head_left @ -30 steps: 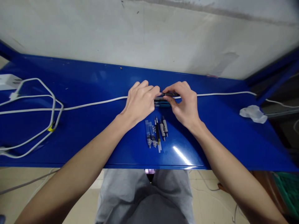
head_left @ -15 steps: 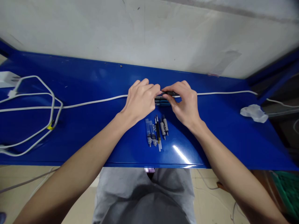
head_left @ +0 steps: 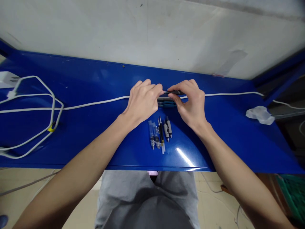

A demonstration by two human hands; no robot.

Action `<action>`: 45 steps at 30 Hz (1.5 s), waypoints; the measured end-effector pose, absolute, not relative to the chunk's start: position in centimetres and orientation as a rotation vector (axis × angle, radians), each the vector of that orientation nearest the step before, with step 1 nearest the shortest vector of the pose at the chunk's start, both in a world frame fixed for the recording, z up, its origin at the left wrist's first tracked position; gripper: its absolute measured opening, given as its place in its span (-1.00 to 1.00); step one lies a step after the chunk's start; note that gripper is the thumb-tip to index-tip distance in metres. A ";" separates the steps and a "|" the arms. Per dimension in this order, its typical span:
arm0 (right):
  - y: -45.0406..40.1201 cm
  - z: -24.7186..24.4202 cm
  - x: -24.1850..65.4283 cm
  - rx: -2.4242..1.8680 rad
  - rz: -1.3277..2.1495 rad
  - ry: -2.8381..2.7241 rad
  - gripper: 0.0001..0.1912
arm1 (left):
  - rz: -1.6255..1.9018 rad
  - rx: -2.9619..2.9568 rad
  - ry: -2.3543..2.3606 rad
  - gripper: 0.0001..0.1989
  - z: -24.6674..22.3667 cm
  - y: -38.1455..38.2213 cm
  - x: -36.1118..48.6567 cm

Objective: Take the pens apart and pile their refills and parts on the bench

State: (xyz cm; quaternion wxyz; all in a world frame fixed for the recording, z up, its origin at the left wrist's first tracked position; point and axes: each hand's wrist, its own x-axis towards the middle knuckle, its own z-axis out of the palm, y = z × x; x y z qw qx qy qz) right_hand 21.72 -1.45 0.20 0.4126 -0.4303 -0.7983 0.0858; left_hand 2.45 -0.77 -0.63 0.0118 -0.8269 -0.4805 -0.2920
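The left hand (head_left: pixel 144 101) and right hand (head_left: pixel 192 101) pinch a dark pen (head_left: pixel 176 92) beyond the pen row (head_left: pixel 166 103); a loose pinch could drop it.

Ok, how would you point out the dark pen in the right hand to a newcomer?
Start with the long blue table and go to the right hand near its middle. That hand pinches a dark pen, whose thin end points at the left hand. Unlike the pens lying side by side just below it in the picture, this one is held.
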 end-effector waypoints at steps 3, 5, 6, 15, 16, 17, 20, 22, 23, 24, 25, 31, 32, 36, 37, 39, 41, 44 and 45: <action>-1.5 0.2 21.9 -1.077 0.217 -1.989 -0.89 | -0.913 -2.555 -1.506 -0.68 -0.6 -0.7 2.4; -1.5 0.2 22.0 -1.079 0.224 -1.990 -0.86 | -0.906 -2.550 -1.514 -0.64 -0.7 -0.8 2.4; -1.4 0.2 22.0 -1.082 0.224 -1.995 -0.84 | -0.904 -2.551 -1.518 -0.62 -0.7 -0.8 2.4; -1.2 0.1 22.2 -1.063 0.171 -2.090 -0.77 | -0.896 -2.558 -1.441 -0.59 -0.8 -0.8 2.3; -1.2 0.1 22.1 -1.060 0.169 -2.100 -0.79 | -0.884 -2.564 -1.426 -0.60 -0.7 -0.8 2.4; -1.2 0.0 22.0 -1.059 0.167 -2.109 -0.82 | -0.872 -2.570 -1.416 -0.61 -0.6 -0.9 2.4; -1.1 -0.1 22.0 -1.078 0.162 -2.116 -0.86 | -0.858 -2.582 -1.420 -0.65 -0.4 -0.9 2.5; -1.0 -0.1 22.1 -1.096 0.158 -2.092 -0.87 | -0.868 -2.577 -1.429 -0.67 -0.4 -0.8 2.5; -0.9 -0.1 22.2 -1.100 0.153 -2.076 -0.87 | -0.879 -2.566 -1.438 -0.68 -0.4 -0.7 2.4; -0.9 -0.1 22.4 -1.102 0.146 -2.061 -0.87 | -0.896 -2.550 -1.451 -0.68 -0.5 -0.6 2.3; -0.8 0.0 22.5 -1.103 0.138 -2.046 -0.86 | -0.920 -2.533 -1.465 -0.69 -0.5 -0.4 2.1; -0.9 0.5 22.9 -1.095 0.172 -1.934 -0.83 | -1.046 -2.457 -1.533 -0.69 -0.8 0.3 1.0; -1.0 0.6 22.8 -1.103 0.200 -1.901 -0.82 | -1.052 -2.448 -1.557 -0.69 -0.7 0.3 0.9; -1.7 1.3 22.3 -1.129 0.346 -1.855 -0.68 | -1.050 -2.401 -1.608 -0.72 -0.4 0.3 0.7; -1.8 1.6 22.2 -1.109 0.406 -1.902 -0.66 | -1.041 -2.388 -1.602 -0.73 -0.3 0.3 0.7; -2.1 1.9 22.1 -1.009 0.576 -2.051 -0.67 | -1.018 -2.374 -1.581 -0.75 -0.3 0.2 0.7; -2.3 2.1 21.9 -0.883 0.791 -2.194 -0.76 | -1.007 -2.365 -1.563 -0.76 -0.3 0.2 0.7; -2.8 2.1 21.6 -0.829 1.091 -2.256 -0.90 | -1.013 -2.360 -1.539 -0.77 -0.3 0.2 0.7; -3.0 2.1 21.5 -0.842 1.164 -2.244 -0.92 | -1.014 -2.359 -1.534 -0.76 -0.3 0.2 0.7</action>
